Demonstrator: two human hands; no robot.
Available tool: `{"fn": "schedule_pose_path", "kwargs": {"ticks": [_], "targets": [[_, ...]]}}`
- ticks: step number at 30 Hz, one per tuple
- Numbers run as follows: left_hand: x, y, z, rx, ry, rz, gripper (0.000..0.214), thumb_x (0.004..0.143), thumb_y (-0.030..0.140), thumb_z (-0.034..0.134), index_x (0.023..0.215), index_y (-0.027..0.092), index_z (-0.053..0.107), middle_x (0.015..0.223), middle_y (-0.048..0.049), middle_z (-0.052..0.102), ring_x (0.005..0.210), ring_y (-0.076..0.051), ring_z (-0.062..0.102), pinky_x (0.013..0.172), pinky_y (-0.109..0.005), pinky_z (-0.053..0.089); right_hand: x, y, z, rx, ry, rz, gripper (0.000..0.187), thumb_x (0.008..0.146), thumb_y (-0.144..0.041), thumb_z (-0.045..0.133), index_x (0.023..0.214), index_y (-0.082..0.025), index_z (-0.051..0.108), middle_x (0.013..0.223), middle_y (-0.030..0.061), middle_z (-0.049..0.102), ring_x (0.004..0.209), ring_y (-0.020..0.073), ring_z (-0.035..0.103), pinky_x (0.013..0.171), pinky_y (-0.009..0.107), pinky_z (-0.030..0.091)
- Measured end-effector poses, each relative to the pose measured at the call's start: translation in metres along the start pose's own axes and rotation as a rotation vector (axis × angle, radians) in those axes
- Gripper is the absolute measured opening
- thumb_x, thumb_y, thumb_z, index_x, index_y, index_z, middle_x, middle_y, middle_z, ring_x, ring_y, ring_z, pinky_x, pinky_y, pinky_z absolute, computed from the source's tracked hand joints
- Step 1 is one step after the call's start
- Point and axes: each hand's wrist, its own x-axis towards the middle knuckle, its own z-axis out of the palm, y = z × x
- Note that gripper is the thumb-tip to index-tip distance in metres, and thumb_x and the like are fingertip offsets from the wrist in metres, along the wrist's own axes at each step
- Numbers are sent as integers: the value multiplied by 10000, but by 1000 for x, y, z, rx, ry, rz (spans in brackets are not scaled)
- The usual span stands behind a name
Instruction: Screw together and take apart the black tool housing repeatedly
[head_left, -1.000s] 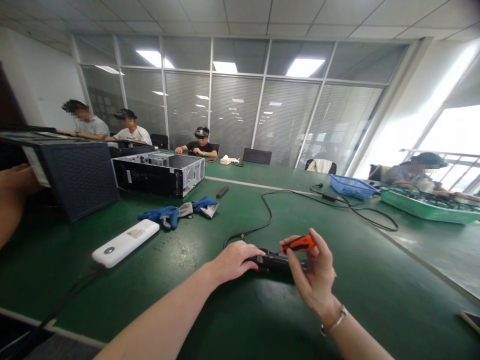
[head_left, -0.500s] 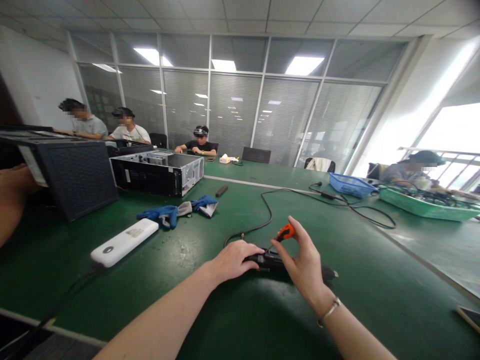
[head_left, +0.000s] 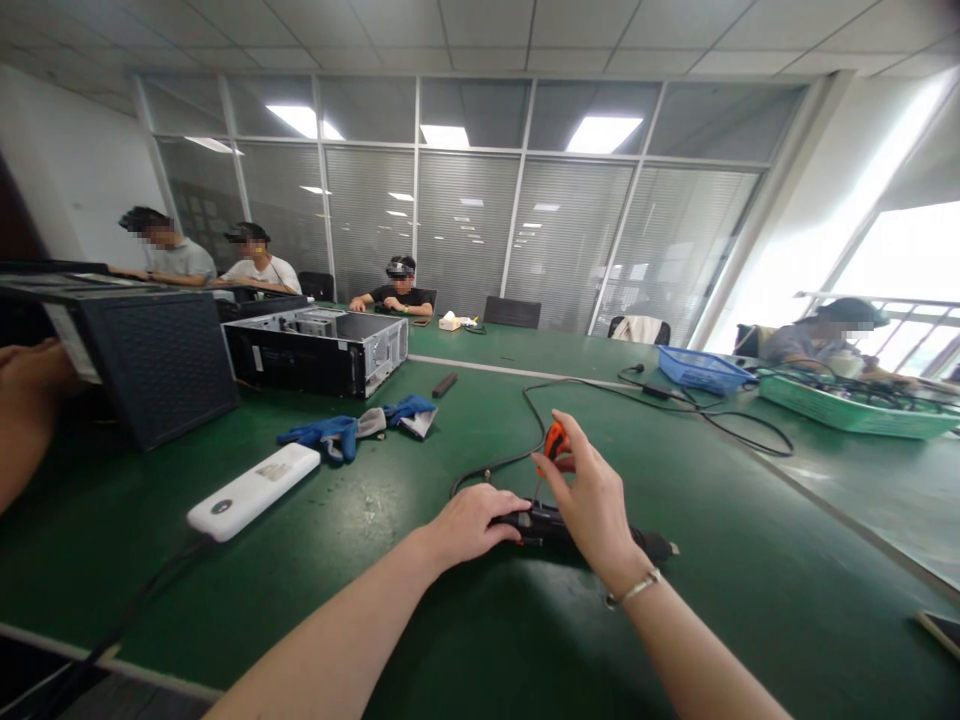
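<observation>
A long black device [head_left: 654, 545] with a black cable [head_left: 525, 445] lies on the green table [head_left: 420, 620]. My left hand [head_left: 469, 522] presses down on its left end, fingers curled over it. My right hand [head_left: 592, 500] is closed round a small orange-handled screwdriver [head_left: 553, 440], held nearly upright with its thin shaft pointing down onto the device between my two hands. A bracelet sits on my right wrist.
A white power strip [head_left: 251, 490], blue gloves [head_left: 352, 428] and two open computer cases [head_left: 322, 345] lie to the left. Another person's hand [head_left: 26, 375] rests at the left edge. Blue and green baskets [head_left: 847, 410] stand at right. People sit around the far side.
My right hand has swung the orange screwdriver from lying level to nearly upright and moved it left, over the device. My left hand has stayed on the device.
</observation>
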Motion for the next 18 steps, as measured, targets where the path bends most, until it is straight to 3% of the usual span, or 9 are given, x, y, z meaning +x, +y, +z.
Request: {"fn": "schedule_pose_path", "kwargs": {"ticks": [6,9,12,15,18], "targets": [[0,0,1,9,3,5,379,872,331,624,1228,204,596,1129,-54,676,962,-216,621,884,-304,441,-9,3,-3,335,-80,139,580,927,-332,470,1459,-234,261,1044,74,679,807,172,710,771,322,575],[-1,-1,1,12,2,15,385,869,334,629,1229,201,597,1134,-54,676,957,-213,623,884,-302,441,-10,9,-3,232,-8,115,608,899,-382,516,1439,-203,304,1045,98,663,758,176,695,741,344,582],[-1,-1,1,14,10,20,392,861,334,642,1227,200,600,1152,-52,672,971,-213,620,900,-307,435,-9,13,-3,127,51,69,599,859,-400,580,1396,-211,395,898,55,658,662,162,657,659,325,584],[-1,-1,1,7,13,20,396,859,333,645,1230,202,598,1159,-51,669,987,-213,619,911,-306,431,-9,12,-4,178,19,68,603,886,-353,542,1436,-221,333,868,44,673,667,161,665,693,329,583],[-1,-1,0,-4,10,23,398,859,337,645,1231,204,598,1150,-50,673,991,-213,621,909,-302,433,-9,9,-6,280,-63,106,628,909,-311,494,1474,-224,234,1032,78,677,773,171,687,800,361,566]]}}
